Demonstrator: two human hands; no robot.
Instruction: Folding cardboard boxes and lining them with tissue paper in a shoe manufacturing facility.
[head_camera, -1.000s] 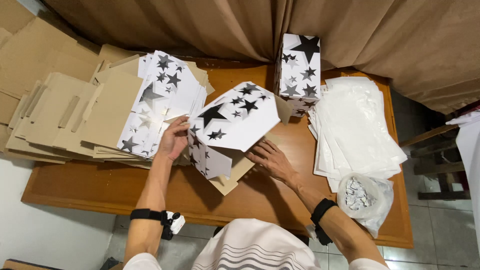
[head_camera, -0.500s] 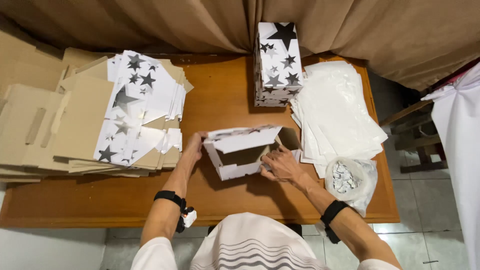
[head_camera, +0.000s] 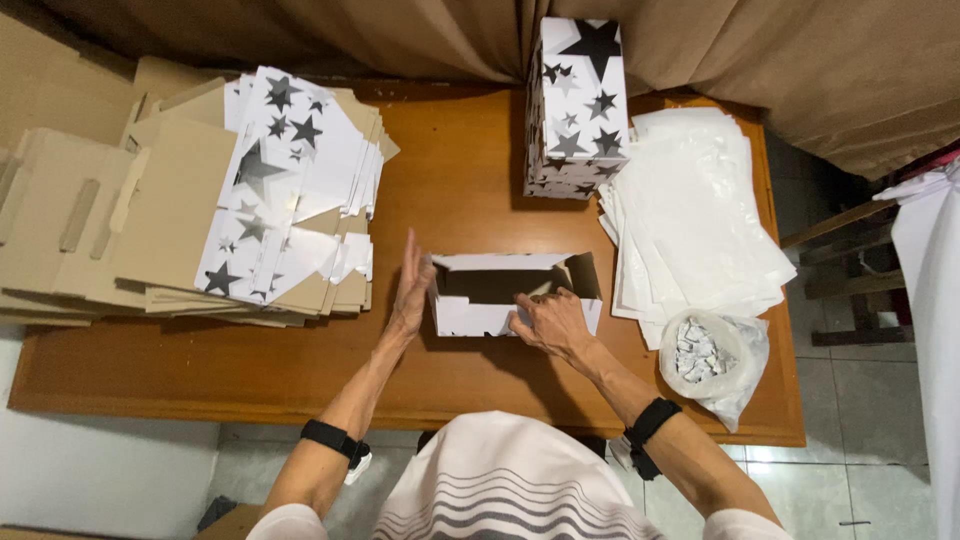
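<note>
An open white cardboard box (head_camera: 480, 312) with a dark inside stands on the wooden table (head_camera: 470, 200), mouth upward. My left hand (head_camera: 411, 285) is flat and upright, pressed against the box's left end. My right hand (head_camera: 550, 320) rests on the box's near wall, fingers hooked over the rim. A stack of finished white boxes with black stars (head_camera: 580, 105) stands at the table's far edge. Flat unfolded star-printed box blanks (head_camera: 280, 190) lie piled on the left.
A sheaf of white paper sheets (head_camera: 700, 220) lies on the right of the table. A clear plastic bag of small white pieces (head_camera: 705, 355) sits at the near right corner. A brown curtain (head_camera: 800, 60) hangs behind. Brown cardboard blanks (head_camera: 70, 210) overhang the left side.
The box was held tilted with its starred side up; now it stands upright and open on the table. My hands have moved to its left end and near wall.
</note>
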